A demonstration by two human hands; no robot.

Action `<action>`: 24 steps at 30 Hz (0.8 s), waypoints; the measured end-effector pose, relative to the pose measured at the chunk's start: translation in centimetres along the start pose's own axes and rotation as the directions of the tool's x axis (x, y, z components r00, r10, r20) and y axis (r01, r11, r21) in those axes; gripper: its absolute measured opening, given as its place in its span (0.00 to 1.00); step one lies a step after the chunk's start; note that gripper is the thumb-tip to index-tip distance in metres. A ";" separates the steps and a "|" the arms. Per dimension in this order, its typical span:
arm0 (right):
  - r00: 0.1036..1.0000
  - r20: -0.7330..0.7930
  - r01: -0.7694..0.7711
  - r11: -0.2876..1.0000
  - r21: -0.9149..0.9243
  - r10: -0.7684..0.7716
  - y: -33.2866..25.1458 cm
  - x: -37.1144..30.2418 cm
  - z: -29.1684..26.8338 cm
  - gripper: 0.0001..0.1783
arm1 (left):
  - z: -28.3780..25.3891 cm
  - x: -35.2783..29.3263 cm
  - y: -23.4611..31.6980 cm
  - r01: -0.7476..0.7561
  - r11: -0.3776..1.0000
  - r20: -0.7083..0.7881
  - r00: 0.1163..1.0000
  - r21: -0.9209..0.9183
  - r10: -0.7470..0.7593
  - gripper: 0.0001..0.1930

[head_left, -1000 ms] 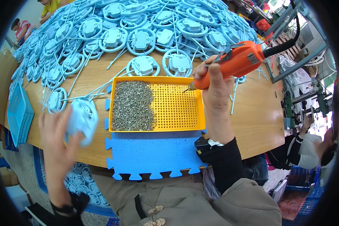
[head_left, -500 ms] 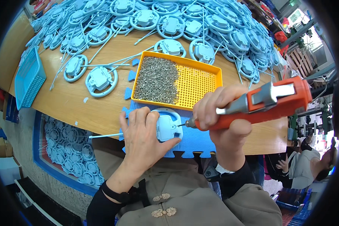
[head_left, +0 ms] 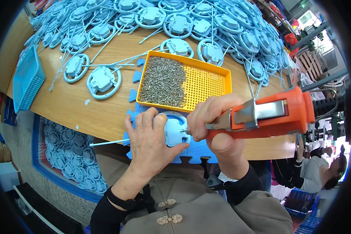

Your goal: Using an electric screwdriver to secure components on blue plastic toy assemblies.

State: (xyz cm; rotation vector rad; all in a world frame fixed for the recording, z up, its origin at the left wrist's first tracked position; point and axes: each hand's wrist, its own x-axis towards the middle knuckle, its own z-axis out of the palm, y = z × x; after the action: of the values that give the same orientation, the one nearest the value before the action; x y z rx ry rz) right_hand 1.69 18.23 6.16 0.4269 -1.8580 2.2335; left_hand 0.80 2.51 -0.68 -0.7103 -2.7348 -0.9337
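Your left hand (head_left: 150, 134) pins the blue wheel-shaped part (head_left: 173, 130) on the mat (head_left: 202, 151); your right hand (head_left: 224, 146) grips the orange driver (head_left: 279, 115), seemingly fastening (tip contact unclear): keep it steady. Beyond sits the yellow screw tray (head_left: 208, 82).

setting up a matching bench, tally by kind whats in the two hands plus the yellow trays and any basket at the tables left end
Orange screwdriver: 1
Light-blue wheel: 1
Yellow tray: 1
Light-blue basket: 1
Total: 4
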 end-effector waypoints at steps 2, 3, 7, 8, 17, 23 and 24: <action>0.992 0.041 -0.118 0.993 0.000 0.118 0.0 -0.2 0.1 0.31 | -0.2 0.2 -0.1 -0.005 1.000 0.008 1.000 -0.008 0.005 0.38; 0.999 0.002 -0.044 0.999 -0.003 0.044 0.4 0.0 0.4 0.31 | -0.2 0.3 -0.1 -0.007 1.000 0.009 1.000 -0.012 0.007 0.38; 1.000 -0.019 0.008 0.999 -0.044 -0.008 1.4 0.5 -0.1 0.31 | -0.5 0.4 0.0 -0.024 1.000 0.037 0.999 0.011 0.023 0.35; 1.000 -0.010 0.012 0.999 -0.040 -0.013 1.3 0.7 -0.1 0.31 | -0.7 0.4 0.1 -0.017 1.000 0.052 0.999 0.002 0.017 0.34; 0.957 -0.137 0.276 0.946 0.170 -0.254 0.1 3.1 -4.6 0.18 | -9.8 -4.8 -4.4 0.180 0.943 -0.046 0.984 0.280 -0.175 0.38; 0.891 -0.359 0.278 0.959 -0.053 -0.278 3.2 6.3 -8.4 0.21 | -11.3 -1.4 -9.5 0.151 0.906 -0.033 0.988 0.395 -0.151 0.38; 0.886 -0.366 0.281 0.958 -0.064 -0.284 3.2 6.6 -8.9 0.21 | -10.8 0.3 -10.1 0.116 0.913 -0.005 0.992 0.391 -0.124 0.37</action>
State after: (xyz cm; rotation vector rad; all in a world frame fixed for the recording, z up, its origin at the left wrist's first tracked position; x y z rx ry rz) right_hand -6.34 26.17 4.01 0.2316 -1.5024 1.9480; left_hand -4.33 -11.00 2.54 -0.4827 -2.8772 -0.3729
